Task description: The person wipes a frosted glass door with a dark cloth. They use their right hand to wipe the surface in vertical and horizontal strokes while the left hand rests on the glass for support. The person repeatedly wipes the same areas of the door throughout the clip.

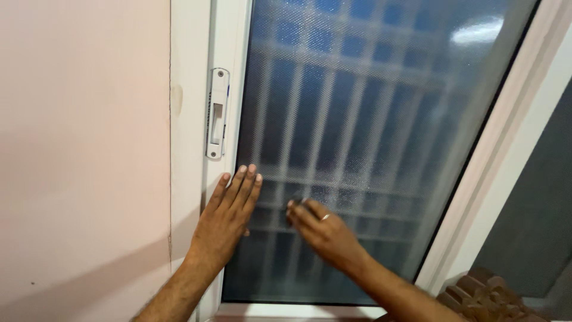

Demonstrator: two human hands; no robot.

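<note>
A white-framed window (192, 119) with frosted, textured glass (369, 137) carries a white latch (217, 113) screwed to its left frame, while both flat hands press directly against the pane.

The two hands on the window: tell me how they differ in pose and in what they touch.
The left hand lies flat with fingers spread, across the white window frame and the edge of the frosted glass; the right hand is wholly on the glass, fingers bunched. The right hand wears a ring; the left shows none. The right looks blurred, the left sharp. Both are bare and touch the pane.
</note>
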